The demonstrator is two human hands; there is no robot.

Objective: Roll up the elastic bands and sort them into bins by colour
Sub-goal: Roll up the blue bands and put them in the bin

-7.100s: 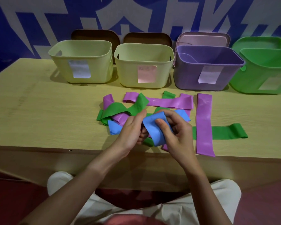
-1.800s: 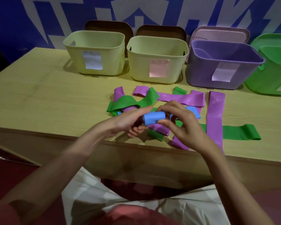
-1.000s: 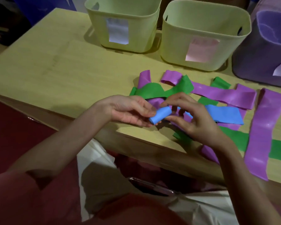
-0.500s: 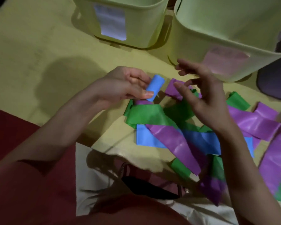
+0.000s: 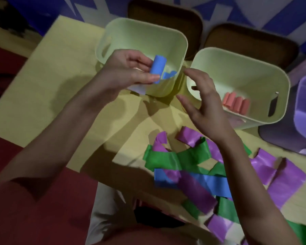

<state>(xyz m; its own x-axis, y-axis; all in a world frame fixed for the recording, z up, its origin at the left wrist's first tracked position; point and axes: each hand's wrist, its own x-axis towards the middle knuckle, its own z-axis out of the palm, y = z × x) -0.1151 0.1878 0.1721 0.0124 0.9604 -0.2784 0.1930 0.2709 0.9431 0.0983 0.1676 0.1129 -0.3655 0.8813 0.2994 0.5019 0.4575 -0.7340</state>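
Left fingers [image 5: 141,78] pinching blue roll [image 5: 158,68] over bin [image 5: 180,41], right fingers [image 5: 189,103] spread, empty, label hidden.

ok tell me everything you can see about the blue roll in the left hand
The blue roll is an elastic band wound into a short, tight cylinder, matte and rubbery-looking, with one open end showing at the top. It stands roughly upright, tilted slightly. The left hand pinches it between thumb and fingers, over the near rim of the left pale-green bin, where more blue band already lies.
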